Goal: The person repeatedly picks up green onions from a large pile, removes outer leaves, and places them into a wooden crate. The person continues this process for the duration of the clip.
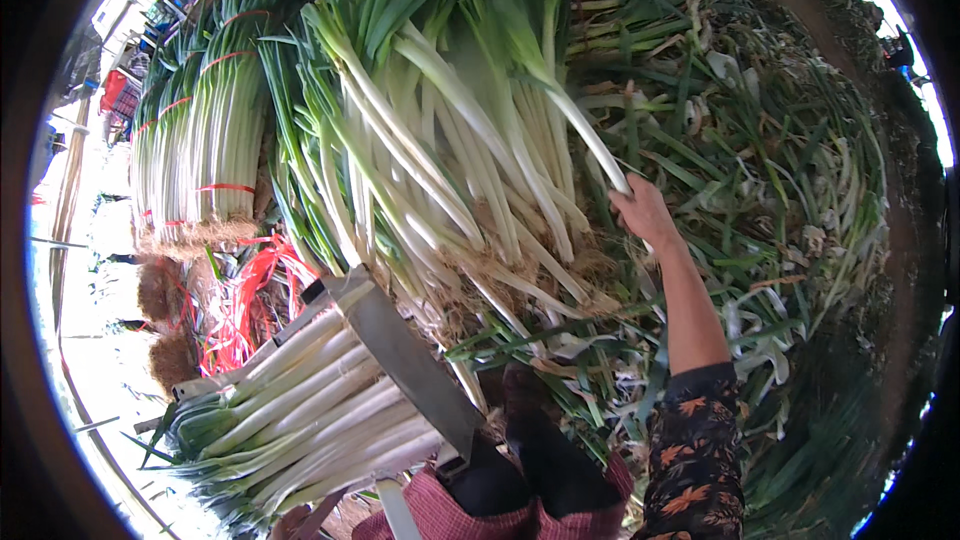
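Note:
My right hand [646, 216] grips the root end of one long green onion [585, 124], whose leaves slant up towards the pile. Left of it, loose long green onions [450, 142] lie heaped, their roots towards me. Close to my legs, a metal rack [409, 364] with a flat end plate holds a layer of peeled white onion stalks [337, 397], leaves to the left. At the bottom edge, just below these stalks, a small part of my left hand [291, 521] shows; its fingers are mostly hidden, so I cannot tell whether it holds anything.
Upright onion bundles [225, 127] tied with red bands stand at the upper left. Red plastic strips [244, 307] lie in a tangle behind the rack. Stripped leaves and skins [757, 187] cover the ground at right. My dark boots [525, 397] are beside the rack.

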`<control>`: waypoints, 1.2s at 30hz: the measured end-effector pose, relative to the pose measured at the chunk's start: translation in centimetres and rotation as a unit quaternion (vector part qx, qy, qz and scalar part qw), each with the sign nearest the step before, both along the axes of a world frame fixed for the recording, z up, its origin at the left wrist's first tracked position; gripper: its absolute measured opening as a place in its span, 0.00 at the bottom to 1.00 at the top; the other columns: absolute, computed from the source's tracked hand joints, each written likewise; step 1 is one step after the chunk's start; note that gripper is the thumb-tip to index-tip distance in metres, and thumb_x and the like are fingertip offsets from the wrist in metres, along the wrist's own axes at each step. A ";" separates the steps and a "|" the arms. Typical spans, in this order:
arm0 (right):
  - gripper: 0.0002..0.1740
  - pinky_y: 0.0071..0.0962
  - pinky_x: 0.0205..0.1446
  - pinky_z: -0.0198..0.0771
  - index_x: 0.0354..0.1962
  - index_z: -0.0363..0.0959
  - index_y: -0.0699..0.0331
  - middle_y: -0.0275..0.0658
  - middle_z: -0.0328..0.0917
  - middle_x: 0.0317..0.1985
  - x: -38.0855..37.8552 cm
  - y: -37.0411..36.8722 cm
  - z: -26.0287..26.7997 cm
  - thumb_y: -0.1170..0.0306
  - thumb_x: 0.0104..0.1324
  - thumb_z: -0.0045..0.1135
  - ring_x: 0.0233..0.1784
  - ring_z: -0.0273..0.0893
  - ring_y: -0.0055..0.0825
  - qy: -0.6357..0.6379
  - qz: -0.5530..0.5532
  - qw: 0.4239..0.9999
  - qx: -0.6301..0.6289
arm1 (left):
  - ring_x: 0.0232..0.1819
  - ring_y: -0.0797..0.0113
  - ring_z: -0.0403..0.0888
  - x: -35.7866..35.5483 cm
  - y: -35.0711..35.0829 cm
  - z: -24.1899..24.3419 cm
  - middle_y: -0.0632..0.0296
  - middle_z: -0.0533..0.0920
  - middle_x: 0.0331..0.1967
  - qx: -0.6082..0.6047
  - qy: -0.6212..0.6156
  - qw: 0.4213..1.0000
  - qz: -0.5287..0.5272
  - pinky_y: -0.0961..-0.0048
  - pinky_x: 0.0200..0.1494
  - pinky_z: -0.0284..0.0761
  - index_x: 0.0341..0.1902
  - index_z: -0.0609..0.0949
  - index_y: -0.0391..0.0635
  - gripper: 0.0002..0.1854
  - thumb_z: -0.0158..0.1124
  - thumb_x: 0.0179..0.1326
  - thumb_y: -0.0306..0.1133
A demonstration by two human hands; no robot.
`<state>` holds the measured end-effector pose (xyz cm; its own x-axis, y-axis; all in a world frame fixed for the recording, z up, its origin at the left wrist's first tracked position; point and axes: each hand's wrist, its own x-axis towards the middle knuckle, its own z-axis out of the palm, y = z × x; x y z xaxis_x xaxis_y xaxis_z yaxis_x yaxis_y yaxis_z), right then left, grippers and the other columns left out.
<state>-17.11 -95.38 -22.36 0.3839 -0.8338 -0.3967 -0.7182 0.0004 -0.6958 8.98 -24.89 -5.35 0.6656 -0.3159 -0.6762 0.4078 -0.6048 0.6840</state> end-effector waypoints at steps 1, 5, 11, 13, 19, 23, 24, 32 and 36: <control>0.17 0.30 0.23 0.66 0.45 0.67 0.69 0.40 0.75 0.24 -1.8 1.9 1.8 0.66 0.64 0.53 0.21 0.72 0.27 -0.014 -0.007 1.000 0.019 | 0.48 0.49 0.78 0.3 0.4 -0.3 0.39 0.73 0.53 -0.006 -0.072 0.996 -0.059 0.68 0.54 0.73 0.57 0.71 0.33 0.26 0.61 0.59 0.37; 0.23 0.21 0.20 0.58 0.56 0.64 0.65 0.31 0.70 0.22 -8.9 11.1 10.3 0.67 0.65 0.53 0.17 0.62 0.16 -0.040 -0.033 0.994 0.100 | 0.47 0.57 0.78 3.3 0.5 -0.5 0.47 0.77 0.50 -0.001 -0.289 0.928 -0.234 0.68 0.52 0.74 0.54 0.75 0.35 0.19 0.56 0.61 0.32; 0.25 0.18 0.20 0.54 0.59 0.64 0.64 0.28 0.69 0.25 -16.2 27.3 22.5 0.75 0.63 0.52 0.19 0.58 0.11 -0.057 -0.107 0.986 0.114 | 0.59 0.54 0.70 1.1 -15.5 4.6 0.50 0.75 0.54 0.007 -0.412 0.842 -0.347 0.63 0.61 0.63 0.56 0.73 0.40 0.25 0.64 0.51 0.23; 0.26 0.18 0.22 0.56 0.59 0.64 0.65 0.30 0.70 0.27 -17.8 31.6 26.3 0.76 0.61 0.53 0.21 0.60 0.12 -0.049 -0.106 0.989 0.092 | 0.64 0.51 0.64 -2.2 -20.6 5.3 0.50 0.71 0.58 -0.042 -0.473 0.772 -0.422 0.60 0.65 0.60 0.60 0.70 0.43 0.31 0.68 0.50 0.28; 0.26 0.15 0.21 0.60 0.57 0.66 0.68 0.30 0.72 0.26 -20.4 41.7 32.7 0.75 0.59 0.55 0.20 0.64 0.11 -0.091 -0.027 0.995 -0.030 | 0.68 0.54 0.58 -12.7 -28.3 9.6 0.57 0.65 0.64 -0.340 -0.662 0.469 -0.475 0.46 0.66 0.54 0.65 0.63 0.66 0.31 0.57 0.55 0.38; 0.27 0.21 0.40 0.68 0.54 0.69 0.68 0.39 0.77 0.36 -16.4 44.1 34.6 0.77 0.54 0.59 0.35 0.71 0.20 -0.093 0.093 0.990 -0.055 | 0.54 0.60 0.71 -7.5 -25.0 13.6 0.64 0.74 0.44 -0.328 -0.759 0.371 -0.422 0.48 0.61 0.60 0.58 0.73 0.66 0.25 0.58 0.54 0.34; 0.27 0.21 0.38 0.68 0.54 0.70 0.68 0.39 0.77 0.36 -14.5 43.7 34.8 0.76 0.55 0.61 0.34 0.71 0.20 -0.092 0.139 0.983 -0.083 | 0.48 0.63 0.74 -5.2 -23.1 14.9 0.66 0.74 0.37 -0.291 -0.784 0.333 -0.435 0.51 0.59 0.63 0.56 0.74 0.67 0.24 0.59 0.53 0.34; 0.22 0.24 0.37 0.73 0.55 0.69 0.59 0.39 0.74 0.35 -3.7 40.0 28.2 0.72 0.62 0.57 0.34 0.74 0.25 -0.141 0.179 0.942 -0.246 | 0.33 0.62 0.71 10.9 -2.2 16.8 0.64 0.71 0.27 0.088 -0.777 0.495 -0.378 0.65 0.42 0.68 0.58 0.75 0.59 0.32 0.65 0.45 0.25; 0.18 0.22 0.38 0.73 0.51 0.72 0.62 0.37 0.75 0.36 -0.6 40.6 24.5 0.72 0.62 0.58 0.36 0.74 0.24 -0.149 0.212 0.954 -0.148 | 0.31 0.69 0.72 12.5 3.8 13.6 0.67 0.71 0.24 0.240 -0.763 0.461 -0.384 0.68 0.36 0.66 0.54 0.77 0.59 0.24 0.63 0.49 0.32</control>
